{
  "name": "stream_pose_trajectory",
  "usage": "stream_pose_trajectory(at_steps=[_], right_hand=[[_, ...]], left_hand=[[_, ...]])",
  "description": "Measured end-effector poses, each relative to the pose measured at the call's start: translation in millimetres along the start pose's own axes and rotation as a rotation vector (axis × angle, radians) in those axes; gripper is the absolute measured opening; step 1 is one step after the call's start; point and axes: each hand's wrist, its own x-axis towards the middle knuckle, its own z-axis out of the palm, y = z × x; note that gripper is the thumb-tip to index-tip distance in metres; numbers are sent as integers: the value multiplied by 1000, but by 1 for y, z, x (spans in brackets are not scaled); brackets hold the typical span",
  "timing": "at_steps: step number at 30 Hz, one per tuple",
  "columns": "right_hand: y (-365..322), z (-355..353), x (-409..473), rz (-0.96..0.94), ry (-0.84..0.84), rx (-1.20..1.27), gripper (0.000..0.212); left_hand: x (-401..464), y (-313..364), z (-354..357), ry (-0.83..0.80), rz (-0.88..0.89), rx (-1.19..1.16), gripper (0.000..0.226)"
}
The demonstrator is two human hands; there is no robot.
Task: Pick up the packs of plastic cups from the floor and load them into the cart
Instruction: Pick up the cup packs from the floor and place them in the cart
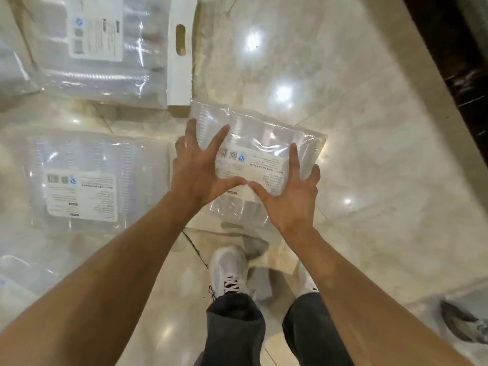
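Observation:
A clear pack of plastic cups (264,133) with a white printed label lies on the glossy marble floor just ahead of my feet. Both hands are spread over it, fingers apart, thumbs nearly meeting over the label. My left hand (200,167) covers the pack's left end and my right hand (290,199) its near right part. Neither hand has closed around the pack, and I cannot tell whether the palms touch it. More packs lie on the floor: one at the left (87,180) and one at the bottom left edge (21,273). No cart is in view.
A white cardboard box flap with a handle slot (179,62) stands at the top, with another pack (105,48) inside the box beside it. My white shoes (229,273) stand behind the pack. A dark wall base (462,62) runs along the right. Another shoe (462,323) shows at bottom right.

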Motion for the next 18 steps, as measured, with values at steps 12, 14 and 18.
stream_pose_trajectory(at_steps=[12, 14, 18], right_hand=[[-2, -3, 7, -1, 61, 27, 133], [0, -24, 1, 18, 48, 42, 134], [-15, -85, -27, 16, 116, 40, 131]], left_hand=[[-11, 17, -5, 47, -120, -293, 122], [-20, 31, -19, 32, -112, -280, 119], [-35, 70, -78, -4, -115, -281, 117]])
